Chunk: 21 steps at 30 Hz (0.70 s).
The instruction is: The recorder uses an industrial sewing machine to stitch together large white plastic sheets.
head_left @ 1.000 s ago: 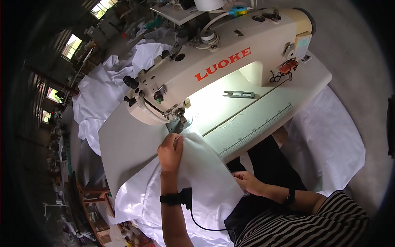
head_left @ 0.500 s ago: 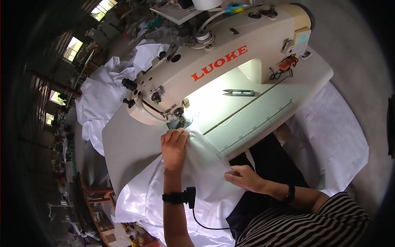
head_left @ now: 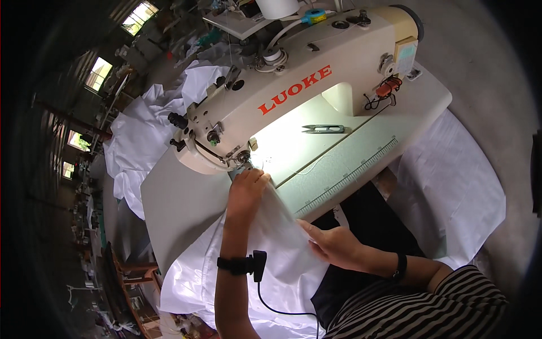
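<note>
White satiny fabric (head_left: 282, 237) hangs from the sewing machine's needle area over the table's front edge and down across my lap. Close in front of the presser foot, my left hand (head_left: 248, 189) bends its fingers down onto the fabric; what lies under the fingertips is hidden. Lower and to the right, my right hand (head_left: 333, 244) pinches the fabric's right edge between thumb and fingers. The cream sewing machine (head_left: 293, 85) stands over the work with its lamp lit, and its needle is mostly hidden behind my left hand.
Thread snips (head_left: 323, 129) lie on the lit machine bed, right of the needle. A ruler scale (head_left: 350, 173) runs along the table's front edge. More white fabric is heaped behind the machine (head_left: 141, 124) and hangs at the right (head_left: 451, 181). A cable (head_left: 282, 311) trails from my left wrist strap.
My left hand has shifted slightly right and down at the presser foot. My right hand has moved up and left along the fabric edge, drawing it straighter. The view has shifted slightly.
</note>
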Tool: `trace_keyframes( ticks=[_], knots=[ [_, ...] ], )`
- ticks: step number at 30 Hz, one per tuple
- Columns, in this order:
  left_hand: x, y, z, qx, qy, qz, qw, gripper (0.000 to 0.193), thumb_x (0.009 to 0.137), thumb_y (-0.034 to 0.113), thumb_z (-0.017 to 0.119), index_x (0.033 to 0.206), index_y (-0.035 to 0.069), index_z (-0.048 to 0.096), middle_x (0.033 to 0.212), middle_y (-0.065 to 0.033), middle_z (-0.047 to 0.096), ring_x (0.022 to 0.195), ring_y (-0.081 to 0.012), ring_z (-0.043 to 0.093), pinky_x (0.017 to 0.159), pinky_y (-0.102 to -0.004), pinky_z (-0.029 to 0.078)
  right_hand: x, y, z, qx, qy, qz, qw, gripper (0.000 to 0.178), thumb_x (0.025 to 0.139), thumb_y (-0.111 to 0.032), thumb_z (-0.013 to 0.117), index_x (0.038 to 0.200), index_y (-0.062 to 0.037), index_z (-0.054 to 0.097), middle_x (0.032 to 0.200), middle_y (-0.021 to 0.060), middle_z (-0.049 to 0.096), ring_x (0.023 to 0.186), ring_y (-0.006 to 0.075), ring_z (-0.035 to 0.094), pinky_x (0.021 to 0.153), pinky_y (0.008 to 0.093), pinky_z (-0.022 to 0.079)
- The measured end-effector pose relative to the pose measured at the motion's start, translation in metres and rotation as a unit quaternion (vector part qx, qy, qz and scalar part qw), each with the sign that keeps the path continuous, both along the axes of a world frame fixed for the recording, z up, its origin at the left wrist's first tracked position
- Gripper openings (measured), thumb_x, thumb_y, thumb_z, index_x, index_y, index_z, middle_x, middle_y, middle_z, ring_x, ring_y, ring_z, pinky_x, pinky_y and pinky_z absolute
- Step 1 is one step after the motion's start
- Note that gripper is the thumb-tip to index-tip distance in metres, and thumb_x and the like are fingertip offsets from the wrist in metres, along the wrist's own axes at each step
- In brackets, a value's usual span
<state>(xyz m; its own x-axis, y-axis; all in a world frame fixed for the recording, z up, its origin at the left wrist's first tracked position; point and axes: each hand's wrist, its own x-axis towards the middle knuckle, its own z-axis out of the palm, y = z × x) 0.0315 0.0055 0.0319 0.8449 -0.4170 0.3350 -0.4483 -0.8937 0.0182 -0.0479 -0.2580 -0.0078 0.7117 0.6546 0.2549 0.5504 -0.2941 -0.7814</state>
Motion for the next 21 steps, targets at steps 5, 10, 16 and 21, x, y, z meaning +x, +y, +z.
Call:
trace_keyframes(
  ticks=[5,10,16,21],
  knots=[
    [-0.005,0.004,-0.011,-0.04,-0.015,0.043,0.998,0.021,0.078,0.001,0.064,0.098,0.006,0.068,0.102,-0.0075,0.069,0.094,-0.026,0.067,0.078,-0.0358,0.055,0.0,0.001,0.0,-0.145,-0.156,-0.014,0.977,0.063,0.083,-0.007,0.058,0.144,-0.0004,0.043,0.06,0.0042,0.054,0.045,0.02,0.057,0.04,0.0321,0.044],
    [-0.012,0.014,-0.011,-0.045,-0.028,0.023,0.998,0.016,0.076,0.004,0.065,0.092,0.007,0.067,0.102,-0.0053,0.067,0.098,-0.0232,0.065,0.081,-0.0346,0.055,-0.004,0.006,0.003,-0.199,-0.159,0.015,0.967,0.062,0.083,-0.009,0.059,0.144,-0.0042,0.045,0.066,0.0043,0.056,0.046,0.0171,0.056,0.039,0.0298,0.042],
    [-0.013,0.013,-0.008,-0.004,-0.05,0.001,0.999,0.018,0.078,0.002,0.066,0.095,0.003,0.066,0.104,-0.0067,0.068,0.094,-0.0254,0.064,0.084,-0.0361,0.052,0.006,0.02,0.002,-0.088,-0.154,-0.056,0.982,0.037,0.094,-0.025,0.06,0.127,-0.0085,0.06,0.063,0.0044,0.055,0.044,0.0208,0.057,0.04,0.0332,0.045],
    [-0.011,0.012,-0.009,-0.034,-0.025,-0.007,0.999,0.02,0.079,0.002,0.067,0.099,0.005,0.066,0.106,-0.0071,0.067,0.098,-0.0265,0.064,0.085,-0.0369,0.053,0.016,0.028,0.007,-0.042,-0.119,-0.1,0.987,0.018,0.093,-0.027,0.064,0.099,-0.0102,0.064,0.07,0.0074,0.06,0.057,0.0253,0.064,0.048,0.0374,0.051]
  ],
)
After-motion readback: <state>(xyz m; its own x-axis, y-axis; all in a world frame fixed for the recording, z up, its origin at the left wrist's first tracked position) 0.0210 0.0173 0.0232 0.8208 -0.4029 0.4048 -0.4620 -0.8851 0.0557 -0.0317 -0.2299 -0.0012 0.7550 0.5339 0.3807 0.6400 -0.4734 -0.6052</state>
